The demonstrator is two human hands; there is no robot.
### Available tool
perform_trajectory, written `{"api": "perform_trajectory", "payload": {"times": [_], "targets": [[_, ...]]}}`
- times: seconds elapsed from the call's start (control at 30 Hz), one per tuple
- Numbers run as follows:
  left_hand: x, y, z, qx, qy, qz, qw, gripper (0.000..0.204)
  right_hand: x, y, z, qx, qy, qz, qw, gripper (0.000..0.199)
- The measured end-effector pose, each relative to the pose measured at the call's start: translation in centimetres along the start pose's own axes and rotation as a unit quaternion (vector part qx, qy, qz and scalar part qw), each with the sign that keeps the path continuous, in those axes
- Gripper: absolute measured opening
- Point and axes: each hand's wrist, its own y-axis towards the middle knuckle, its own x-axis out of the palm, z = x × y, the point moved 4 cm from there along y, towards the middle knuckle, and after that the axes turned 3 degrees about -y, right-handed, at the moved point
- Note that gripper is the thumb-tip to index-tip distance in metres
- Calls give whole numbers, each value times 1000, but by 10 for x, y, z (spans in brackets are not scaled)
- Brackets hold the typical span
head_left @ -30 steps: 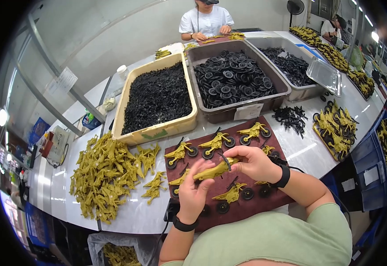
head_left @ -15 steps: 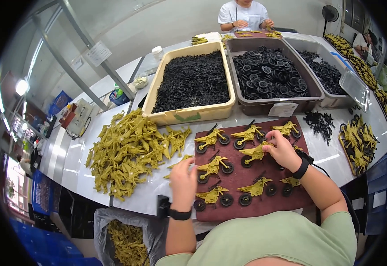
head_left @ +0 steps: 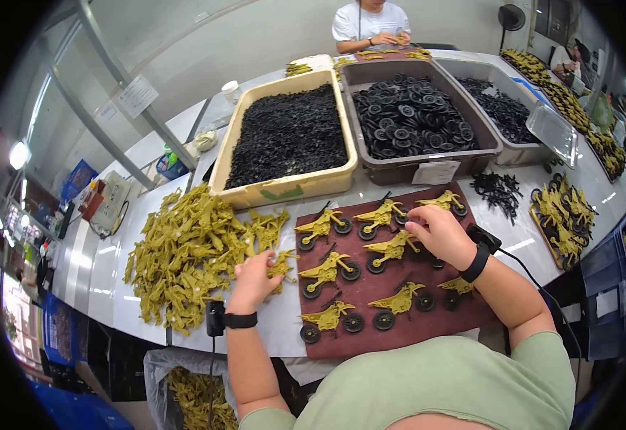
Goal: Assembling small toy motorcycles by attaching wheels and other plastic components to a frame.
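Observation:
A dark red mat (head_left: 349, 294) bears rows of small toy motorcycles with yellow bodies and black wheels. My right hand (head_left: 440, 233) reaches over it, fingers pinched together at the right end of a toy motorcycle (head_left: 390, 247) in the middle row; the fingers hide that end. My left hand (head_left: 254, 281) is left of the mat, its fingers curled at a yellow motorcycle body (head_left: 281, 265) beside the large pile of yellow bodies (head_left: 184, 258). Nearest the left hand on the mat is another toy motorcycle (head_left: 327, 271).
Behind the mat stand a cream tub (head_left: 220, 175) of small black parts, a grey-brown tub (head_left: 495, 147) of black wheels and a grey tub (head_left: 535, 154). Loose black parts (head_left: 498, 193) and a stack of motorcycles (head_left: 562, 218) lie right. Across the table sits a person (head_left: 370, 29).
My left hand has moved left, away from the mat's edge, to the loose yellow bodies. My right hand stays at the middle-row motorcycle. The whole view has shifted slightly.

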Motion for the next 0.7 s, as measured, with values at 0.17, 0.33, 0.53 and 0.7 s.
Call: {"api": "perform_trajectory", "payload": {"times": [0.17,0.33,0.53,0.7], "targets": [[-27,10,62,104,-30,82,991,48,-29,-2,-9,7,192,-43,980,28],[24,31,223,393,-135,50,908,45,-44,-9,5,107,289,-200,930,39],[104,44,279,355,-136,41,924,42,-56,-28,76,152,187,-94,966,33],[133,38,298,327,-87,15,941,39,-45,-46,109,161,133,-83,975,32]]}}
